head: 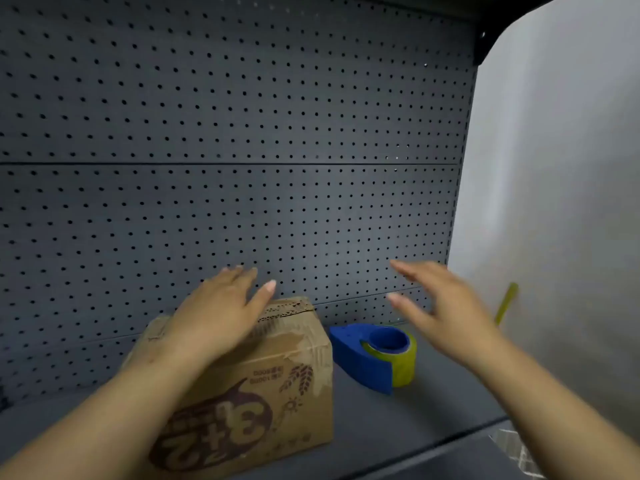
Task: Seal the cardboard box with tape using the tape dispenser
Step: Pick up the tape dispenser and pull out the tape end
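A brown cardboard box point(277, 386) with dark printed figures on its front stands on the grey shelf, left of centre. My left hand point(218, 313) lies flat on the box's top, fingers spread, holding nothing. A blue tape dispenser point(363, 358) with a yellowish roll of tape rests on the shelf just right of the box. My right hand point(443, 306) hovers above and to the right of the dispenser, fingers apart, not touching it. The box's top flaps are mostly hidden under my left hand.
A dark grey pegboard wall point(242, 150) rises right behind the box. The grey shelf point(398, 420) ends in a front edge at lower right. A pale wall point(554, 202) closes the right side, with a thin yellow stick point(505, 303) against it.
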`<state>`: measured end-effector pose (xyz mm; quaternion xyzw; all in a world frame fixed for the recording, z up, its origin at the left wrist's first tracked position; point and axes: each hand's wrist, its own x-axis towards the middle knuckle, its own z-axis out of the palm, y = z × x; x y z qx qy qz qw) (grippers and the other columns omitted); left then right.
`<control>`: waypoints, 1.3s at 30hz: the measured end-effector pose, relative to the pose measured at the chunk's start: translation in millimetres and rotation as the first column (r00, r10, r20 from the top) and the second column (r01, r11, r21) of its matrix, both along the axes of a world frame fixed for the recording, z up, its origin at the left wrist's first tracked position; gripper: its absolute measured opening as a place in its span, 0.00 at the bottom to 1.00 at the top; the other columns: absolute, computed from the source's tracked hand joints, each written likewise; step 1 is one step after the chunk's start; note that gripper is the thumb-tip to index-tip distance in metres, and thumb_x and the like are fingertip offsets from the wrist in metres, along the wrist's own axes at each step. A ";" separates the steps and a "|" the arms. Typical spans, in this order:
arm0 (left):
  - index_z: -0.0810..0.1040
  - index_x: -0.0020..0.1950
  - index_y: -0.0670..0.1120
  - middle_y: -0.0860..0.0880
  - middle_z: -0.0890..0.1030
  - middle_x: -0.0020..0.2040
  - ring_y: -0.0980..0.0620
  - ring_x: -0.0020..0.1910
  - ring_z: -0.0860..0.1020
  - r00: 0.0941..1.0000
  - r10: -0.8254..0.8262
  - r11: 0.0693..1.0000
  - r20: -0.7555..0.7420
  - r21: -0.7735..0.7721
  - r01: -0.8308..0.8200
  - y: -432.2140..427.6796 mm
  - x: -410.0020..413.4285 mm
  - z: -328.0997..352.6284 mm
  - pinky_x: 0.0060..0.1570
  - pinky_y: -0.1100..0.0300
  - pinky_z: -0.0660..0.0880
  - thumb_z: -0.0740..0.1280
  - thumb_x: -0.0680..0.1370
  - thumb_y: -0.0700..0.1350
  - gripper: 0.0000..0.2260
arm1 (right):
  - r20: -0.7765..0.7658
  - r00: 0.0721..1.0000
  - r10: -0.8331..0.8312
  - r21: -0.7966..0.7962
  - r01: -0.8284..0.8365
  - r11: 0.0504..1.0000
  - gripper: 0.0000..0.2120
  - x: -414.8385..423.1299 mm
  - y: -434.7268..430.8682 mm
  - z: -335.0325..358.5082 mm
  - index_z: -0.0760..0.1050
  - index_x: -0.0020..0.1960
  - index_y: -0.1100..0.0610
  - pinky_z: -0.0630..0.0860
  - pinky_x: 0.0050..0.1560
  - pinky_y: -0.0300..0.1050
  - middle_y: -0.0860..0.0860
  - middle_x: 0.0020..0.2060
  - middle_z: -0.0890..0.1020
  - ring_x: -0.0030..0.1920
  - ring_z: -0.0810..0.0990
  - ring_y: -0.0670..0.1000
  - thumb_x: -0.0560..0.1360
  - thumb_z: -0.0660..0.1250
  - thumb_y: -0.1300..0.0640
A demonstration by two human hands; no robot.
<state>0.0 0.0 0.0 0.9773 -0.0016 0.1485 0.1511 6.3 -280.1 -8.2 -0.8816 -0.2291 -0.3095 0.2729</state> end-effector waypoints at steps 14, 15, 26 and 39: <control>0.51 0.78 0.52 0.49 0.54 0.79 0.51 0.78 0.51 0.994 0.097 0.981 -0.058 0.172 -0.086 1.1 -2.5 -41.3 0.75 0.53 0.45 0.40 0.76 0.65 0.32 | -0.273 0.781 -0.562 -0.716 0.225 0.661 0.37 77.1 39.5 -134.1 0.39 0.76 0.52 0.46 0.74 0.58 0.62 0.71 0.64 0.73 0.57 0.60 0.76 0.59 0.53; 0.51 0.78 0.52 0.49 0.55 0.78 0.51 0.77 0.52 0.995 0.097 0.980 -0.036 0.177 -0.089 0.6 -2.7 -41.6 0.75 0.53 0.45 0.41 0.77 0.65 0.32 | -0.254 0.790 -0.559 -0.715 0.235 0.658 0.36 78.4 38.8 -135.3 0.40 0.76 0.52 0.48 0.74 0.58 0.62 0.68 0.67 0.71 0.61 0.61 0.76 0.58 0.57; 0.54 0.77 0.52 0.50 0.58 0.78 0.52 0.77 0.55 0.992 0.120 0.972 0.028 0.199 -0.123 -2.3 -10.3 -40.5 0.75 0.54 0.45 0.42 0.77 0.64 0.31 | -0.195 0.917 -0.348 -0.581 0.178 0.794 0.37 81.8 7.3 -120.2 0.53 0.74 0.45 0.64 0.58 0.51 0.57 0.55 0.71 0.56 0.69 0.58 0.68 0.65 0.52; 0.65 0.73 0.49 0.51 0.68 0.73 0.50 0.71 0.66 0.988 0.112 0.863 0.105 -0.504 -0.044 -1.3 -6.4 -5.6 0.69 0.55 0.61 0.52 0.79 0.59 0.25 | 0.055 0.994 0.098 -0.431 -0.065 0.900 0.38 43.0 13.7 35.2 0.61 0.72 0.48 0.65 0.58 0.43 0.49 0.49 0.69 0.52 0.67 0.50 0.65 0.72 0.50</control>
